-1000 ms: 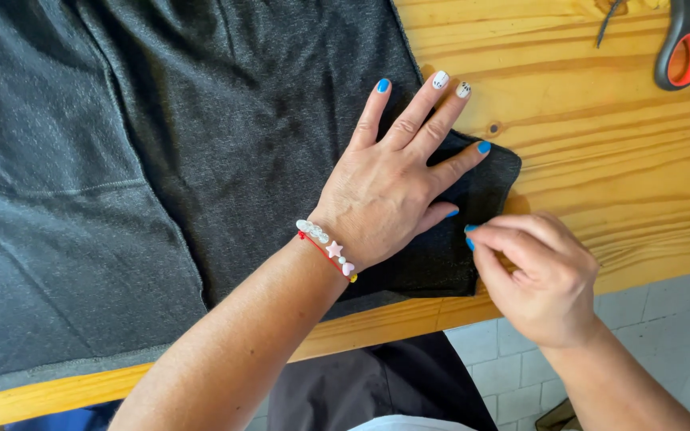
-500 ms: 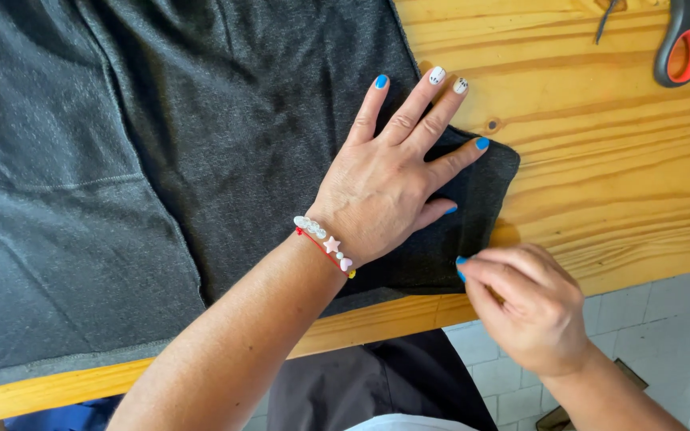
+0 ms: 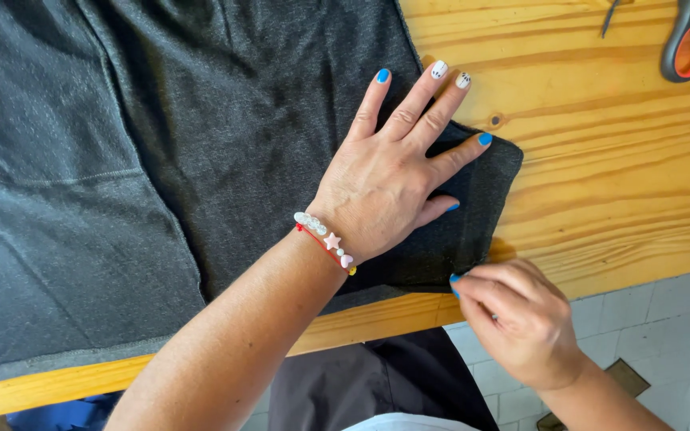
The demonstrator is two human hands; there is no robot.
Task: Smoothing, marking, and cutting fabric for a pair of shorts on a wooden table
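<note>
Pressing dark grey fabric [image 3: 225, 152] flat on wooden table [image 3: 600, 160], left hand [image 3: 385, 179] fingers spread wide; right hand [image 3: 521, 319] fingers pinching hem at 5 o'clock. Soft, limp, light; best gripped at edge.

I work at a pale pine table [image 3: 624, 183], knotted and grained, brightly lit. Below its edge, I see a white tiled floor [image 3: 664, 319].

A dark grey knit fabric [image 3: 201, 160] lay flat across the left and centre of the frame, its rounded corner reaching right, lower edge near the bottom.
</note>
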